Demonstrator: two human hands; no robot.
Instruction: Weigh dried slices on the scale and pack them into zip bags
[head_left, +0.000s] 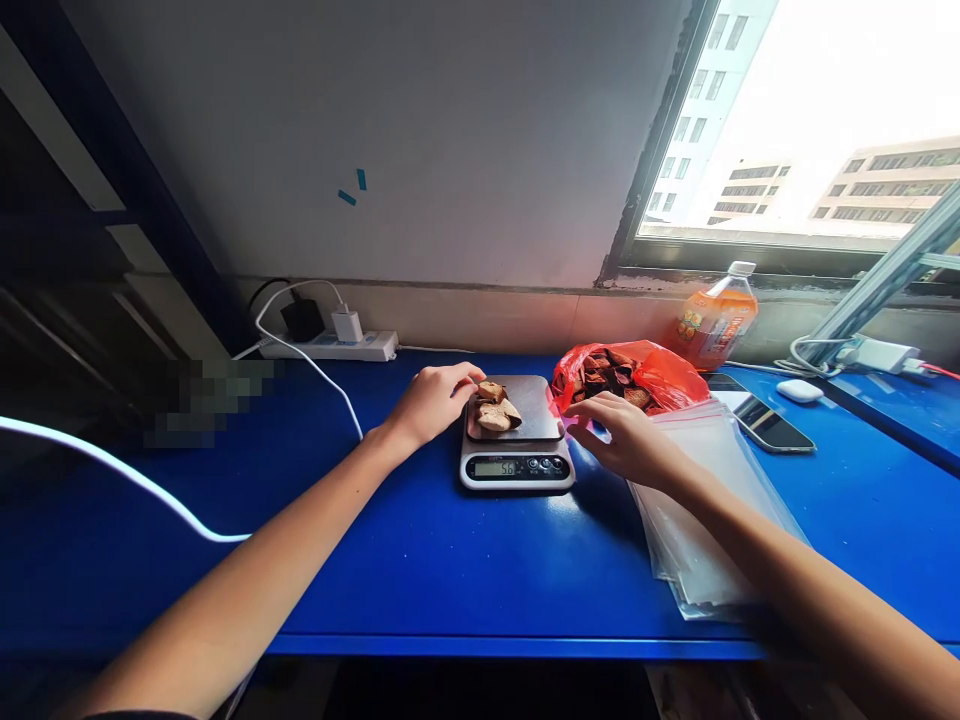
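A small white digital scale with a steel plate stands on the blue table; its display appears to read 56, with any decimal point hard to make out. Several dried, brown-and-cream chunks lie on the plate's left half. My left hand is at the plate's left edge, fingers stretched toward the chunks and slightly apart, apparently holding nothing. On the other side, my right hand is open beside the scale, thumb and fingers spread. Just behind it sits a red plastic bag, its mouth open, full of dark reddish-brown dried pieces.
Clear zip bags lie stacked under my right forearm. Farther right are a phone and a white earbud case. An orange drink bottle stands by the wall. A power strip and white cable are at back left.
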